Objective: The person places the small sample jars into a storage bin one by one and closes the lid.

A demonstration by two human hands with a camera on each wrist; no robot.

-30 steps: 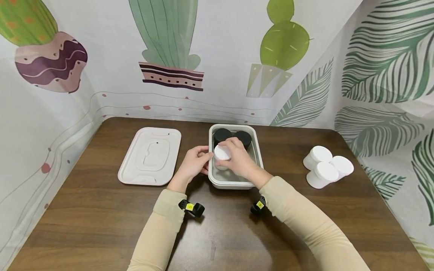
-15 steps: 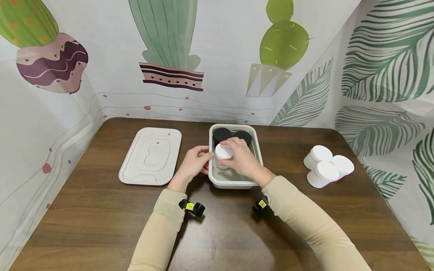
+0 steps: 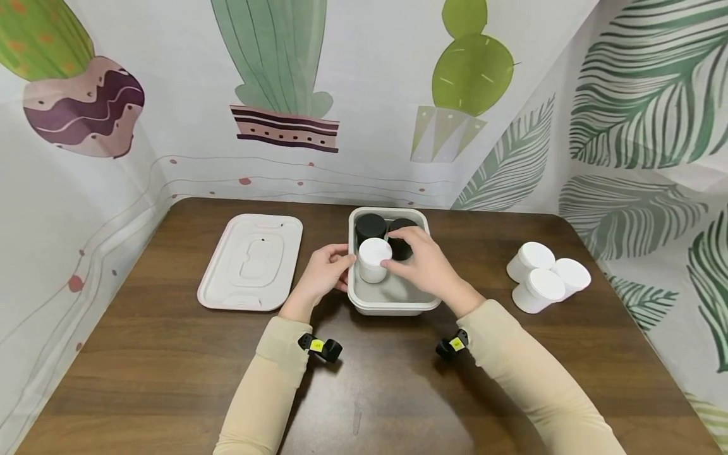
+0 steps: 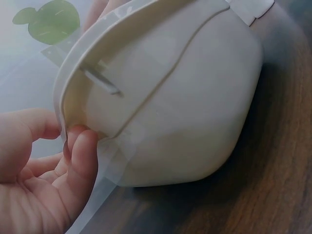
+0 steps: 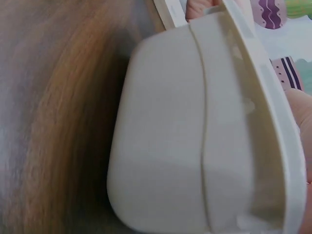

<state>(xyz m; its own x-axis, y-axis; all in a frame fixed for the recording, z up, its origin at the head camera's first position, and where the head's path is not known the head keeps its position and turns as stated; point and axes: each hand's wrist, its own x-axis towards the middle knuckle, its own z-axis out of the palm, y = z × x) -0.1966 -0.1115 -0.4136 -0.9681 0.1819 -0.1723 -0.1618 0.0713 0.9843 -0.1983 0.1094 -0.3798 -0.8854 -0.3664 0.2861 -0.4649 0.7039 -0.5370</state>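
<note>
A white lidded jar [image 3: 373,260] stands upright inside the pale grey plastic box [image 3: 392,310], in front of two black-lidded jars [image 3: 371,226]. My right hand [image 3: 421,262] is over the box, thumb and fingers spread apart. The thumb tip is at the white jar's right side; whether it touches cannot be told. My left hand [image 3: 325,273] pinches the left rim of the box, thumb on top and curled fingers [image 4: 83,151] beneath, as the left wrist view shows. In the right wrist view the box's outer wall [image 5: 161,131] hides most of the right hand.
A white lid [image 3: 250,262] lies flat on the brown table [image 3: 364,379], left of the box. Three white jars [image 3: 539,289] stand close together at the right. A patterned cloth [image 3: 375,126] hangs behind the table.
My right hand has let go of the white jar and drawn back to the right, its fingers opening. The jar stays in the box. The left hand keeps its hold on the rim.
</note>
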